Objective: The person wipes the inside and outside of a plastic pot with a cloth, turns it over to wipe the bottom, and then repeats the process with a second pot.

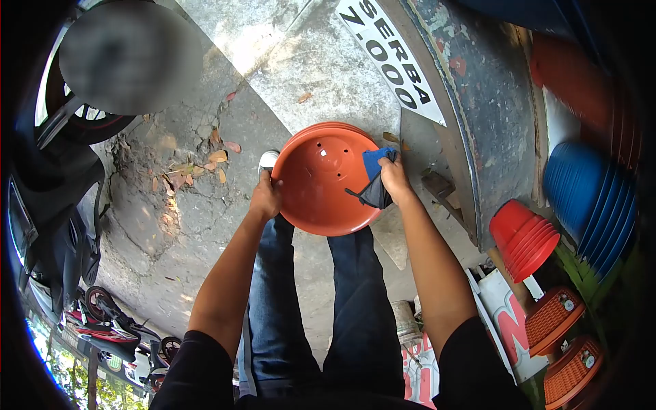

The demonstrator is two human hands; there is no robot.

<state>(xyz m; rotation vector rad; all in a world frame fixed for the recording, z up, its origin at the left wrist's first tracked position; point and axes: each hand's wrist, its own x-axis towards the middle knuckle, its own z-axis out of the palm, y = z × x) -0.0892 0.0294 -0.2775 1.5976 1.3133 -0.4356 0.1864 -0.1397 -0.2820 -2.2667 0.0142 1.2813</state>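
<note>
A wide, round orange plastic plant pot (307, 184) is held in front of my legs, its inside facing me. Small drain holes show in its bottom, and layered rims at the far edge suggest a nested stack. My left hand (266, 196) is closed on the left rim, fingers partly hidden behind it. At the right rim, my right hand (394, 180) is closed on a blue and dark grey cloth (374, 193) with a thin black strap. The cloth lies against the pot's inner wall; whether these fingers also grip the rim is hidden.
A white price sign (393, 58) is fixed to a worn curved ledge (471, 102) on the right. Red pots (525, 239), blue pots (591, 205) and woven-look orange pots (555, 321) stand beyond. Motorcycles (55, 225) are at left. Dry leaves (198, 167) lie on cracked concrete.
</note>
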